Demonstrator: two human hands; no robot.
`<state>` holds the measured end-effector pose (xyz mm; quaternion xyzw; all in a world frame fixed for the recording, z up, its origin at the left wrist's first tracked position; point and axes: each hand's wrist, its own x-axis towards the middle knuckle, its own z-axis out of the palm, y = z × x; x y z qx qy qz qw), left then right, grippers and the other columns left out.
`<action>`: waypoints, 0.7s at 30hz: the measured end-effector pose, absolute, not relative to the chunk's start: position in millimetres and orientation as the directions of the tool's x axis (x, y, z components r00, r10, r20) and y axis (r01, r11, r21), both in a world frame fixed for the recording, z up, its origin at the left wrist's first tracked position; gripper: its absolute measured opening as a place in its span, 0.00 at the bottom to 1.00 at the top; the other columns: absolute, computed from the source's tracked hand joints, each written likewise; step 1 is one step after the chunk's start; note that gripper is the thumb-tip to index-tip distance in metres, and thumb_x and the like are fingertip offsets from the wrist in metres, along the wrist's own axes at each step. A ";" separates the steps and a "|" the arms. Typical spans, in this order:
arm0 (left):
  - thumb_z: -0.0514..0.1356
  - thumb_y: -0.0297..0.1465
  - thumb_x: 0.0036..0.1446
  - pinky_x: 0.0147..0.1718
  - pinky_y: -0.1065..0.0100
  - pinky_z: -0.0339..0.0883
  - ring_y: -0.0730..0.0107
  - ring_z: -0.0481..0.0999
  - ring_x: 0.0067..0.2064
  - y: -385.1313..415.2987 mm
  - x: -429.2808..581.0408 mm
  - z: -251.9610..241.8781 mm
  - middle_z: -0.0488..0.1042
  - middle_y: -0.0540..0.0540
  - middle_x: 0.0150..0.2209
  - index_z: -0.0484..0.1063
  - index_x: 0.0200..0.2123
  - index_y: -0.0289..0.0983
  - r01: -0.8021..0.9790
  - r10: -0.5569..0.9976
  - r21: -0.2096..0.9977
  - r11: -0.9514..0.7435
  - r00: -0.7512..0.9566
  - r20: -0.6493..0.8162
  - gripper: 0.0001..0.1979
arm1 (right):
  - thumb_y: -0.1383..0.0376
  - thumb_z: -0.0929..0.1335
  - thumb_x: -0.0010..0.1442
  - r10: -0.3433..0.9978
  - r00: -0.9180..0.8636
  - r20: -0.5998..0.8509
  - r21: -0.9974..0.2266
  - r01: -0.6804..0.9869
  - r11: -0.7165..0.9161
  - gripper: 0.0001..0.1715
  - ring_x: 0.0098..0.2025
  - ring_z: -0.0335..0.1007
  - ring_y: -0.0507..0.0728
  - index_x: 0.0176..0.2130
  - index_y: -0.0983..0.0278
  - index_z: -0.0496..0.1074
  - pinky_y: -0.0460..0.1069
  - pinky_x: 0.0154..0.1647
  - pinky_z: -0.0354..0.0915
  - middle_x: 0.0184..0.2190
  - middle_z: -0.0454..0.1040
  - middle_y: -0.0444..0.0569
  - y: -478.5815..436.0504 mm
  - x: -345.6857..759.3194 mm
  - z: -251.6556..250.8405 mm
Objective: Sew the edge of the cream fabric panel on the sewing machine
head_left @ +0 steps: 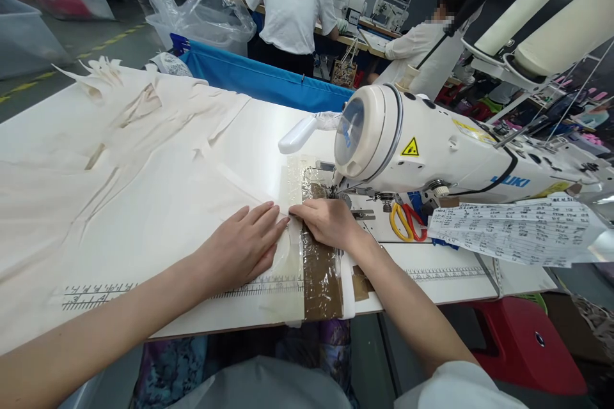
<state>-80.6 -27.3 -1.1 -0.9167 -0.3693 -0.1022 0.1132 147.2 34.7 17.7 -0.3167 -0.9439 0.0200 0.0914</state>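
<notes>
Cream fabric spreads in loose folds over the left of the white sewing table, and a narrow part of it runs to my hands. My left hand lies flat on this fabric with fingers stretched out. Just in front of the needle area of a white sewing machine, my right hand pinches the fabric's edge between thumb and curled fingers. Beneath the right hand is a brown, tape-covered panel. The exact fold between the fingertips is too small to make out.
Scissors with yellow and red handles lie under the machine arm, beside a handwritten paper. Ruler marks line the table's front. Beyond it hangs a blue cloth bin. Thread cones stand above right; a red stool is below. Two people sit ahead.
</notes>
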 end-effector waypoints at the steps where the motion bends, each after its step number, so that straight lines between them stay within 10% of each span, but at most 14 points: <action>1: 0.48 0.30 0.67 0.51 0.49 0.71 0.42 0.69 0.62 -27.6 -80.2 -1.4 0.72 0.29 0.57 0.71 0.59 0.28 0.702 0.658 -0.132 -0.700 0.705 0.265 0.23 | 0.73 0.58 0.70 0.603 -0.785 0.142 -0.057 0.601 0.797 0.20 0.31 0.70 0.55 0.47 0.62 0.76 0.48 0.23 0.51 0.32 0.78 0.48 34.6 148.3 19.0; 14: 0.46 0.34 0.69 0.39 0.64 0.76 0.60 0.80 0.47 30.0 -109.0 30.4 0.78 0.38 0.51 0.74 0.52 0.35 0.701 0.717 0.154 -0.697 0.684 0.133 0.20 | 0.67 0.61 0.72 0.721 -0.648 0.245 -0.190 0.697 0.691 0.13 0.38 0.78 0.58 0.50 0.62 0.73 0.49 0.33 0.62 0.42 0.82 0.49 -11.9 186.6 31.6; 21: 0.49 0.31 0.63 0.17 0.71 0.58 0.71 0.71 0.20 75.8 -122.4 10.8 0.73 0.48 0.23 0.72 0.28 0.39 0.753 0.785 0.232 -0.616 0.610 0.103 0.15 | 0.69 0.63 0.69 0.969 -0.175 0.177 -0.019 0.983 0.181 0.14 0.42 0.80 0.60 0.50 0.63 0.74 0.49 0.36 0.66 0.43 0.82 0.51 -38.8 267.4 36.7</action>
